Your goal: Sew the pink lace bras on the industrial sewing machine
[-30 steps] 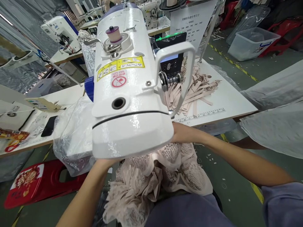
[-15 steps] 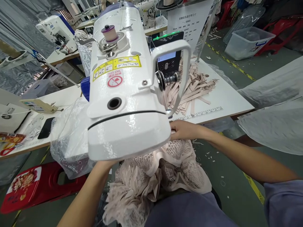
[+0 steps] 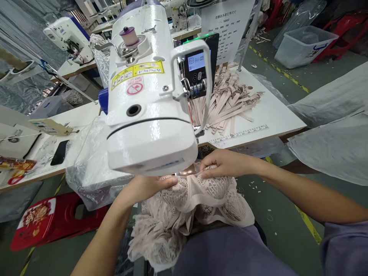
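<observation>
A beige lace bra [image 3: 194,191] is stretched between my two hands, just below the head of a white sewing machine [image 3: 152,149]. My left hand [image 3: 146,188] grips its left cup, thumb on top and fingers hidden underneath and behind the machine head. At the other cup's upper edge, my right hand [image 3: 217,163] pinches the lace between thumb and fingers. More beige lace bras [image 3: 161,234] lie heaped in my lap beneath the held one. The machine's needle area is hidden behind its head.
Cut beige fabric strips [image 3: 227,99] lie piled on the white table [image 3: 276,115], behind a ruler [image 3: 241,134]. A control screen [image 3: 201,63] stands beside the machine. Clear plastic [image 3: 89,172] hangs over the left table edge, above a red stool [image 3: 57,218]. A black phone [image 3: 59,152] lies further left.
My left hand has come out from behind the machine head and shows its thumb on the bra. The held bra is more in view, and the camera view has shifted slightly.
</observation>
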A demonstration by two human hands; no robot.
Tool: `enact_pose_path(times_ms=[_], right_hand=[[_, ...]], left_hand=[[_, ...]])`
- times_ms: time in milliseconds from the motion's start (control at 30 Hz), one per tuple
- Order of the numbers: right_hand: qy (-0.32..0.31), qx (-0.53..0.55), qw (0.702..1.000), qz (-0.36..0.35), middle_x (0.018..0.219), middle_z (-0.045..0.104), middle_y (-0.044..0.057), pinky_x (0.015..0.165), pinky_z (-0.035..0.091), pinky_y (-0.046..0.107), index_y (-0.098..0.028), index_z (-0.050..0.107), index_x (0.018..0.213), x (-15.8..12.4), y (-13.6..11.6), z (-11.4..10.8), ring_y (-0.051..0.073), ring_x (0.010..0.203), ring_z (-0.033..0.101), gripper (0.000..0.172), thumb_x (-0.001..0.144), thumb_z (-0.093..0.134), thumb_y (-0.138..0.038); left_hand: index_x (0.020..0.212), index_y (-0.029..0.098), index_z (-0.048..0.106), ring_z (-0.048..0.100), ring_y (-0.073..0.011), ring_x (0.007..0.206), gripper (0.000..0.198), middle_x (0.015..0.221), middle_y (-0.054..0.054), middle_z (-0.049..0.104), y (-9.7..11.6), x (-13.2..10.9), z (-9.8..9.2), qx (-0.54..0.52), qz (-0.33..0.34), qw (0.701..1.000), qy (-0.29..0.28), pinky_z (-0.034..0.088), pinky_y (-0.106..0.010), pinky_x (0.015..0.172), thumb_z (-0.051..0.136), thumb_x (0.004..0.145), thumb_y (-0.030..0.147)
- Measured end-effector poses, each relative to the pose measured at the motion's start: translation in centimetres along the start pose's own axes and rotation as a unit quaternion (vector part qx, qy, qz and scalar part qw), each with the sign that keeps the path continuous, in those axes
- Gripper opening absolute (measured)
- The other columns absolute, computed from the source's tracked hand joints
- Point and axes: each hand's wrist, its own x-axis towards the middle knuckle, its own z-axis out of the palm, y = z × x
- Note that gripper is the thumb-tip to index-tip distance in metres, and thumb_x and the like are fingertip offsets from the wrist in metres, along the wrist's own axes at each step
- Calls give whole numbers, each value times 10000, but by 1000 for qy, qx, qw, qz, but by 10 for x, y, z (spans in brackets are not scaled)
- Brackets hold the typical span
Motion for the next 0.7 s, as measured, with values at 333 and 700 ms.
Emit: enact_pose_path(times_ms=[333, 700], right_hand=[[1, -26, 1000, -10, 850, 743, 30, 602, 378, 258, -176, 758, 870, -10, -3, 4, 147, 665, 616, 309, 912, 594, -433], [-118, -61, 987, -91, 690, 640, -30, 611, 394, 205, -206, 685, 767, -22, 20, 53, 114, 648, 574, 321, 883, 643, -502]], left_hand=[[651, 212, 373, 236, -104, 534, 399, 595, 60, 259, 5, -8, 4, 109, -21, 989, -95, 156, -286, 523, 547, 856, 508], [589, 212, 495, 500, -172, 551, 328, 558, -5, 519, 4, -22, 67, 232, 73, 969, -41, 297, -275, 514, 525, 842, 418]])
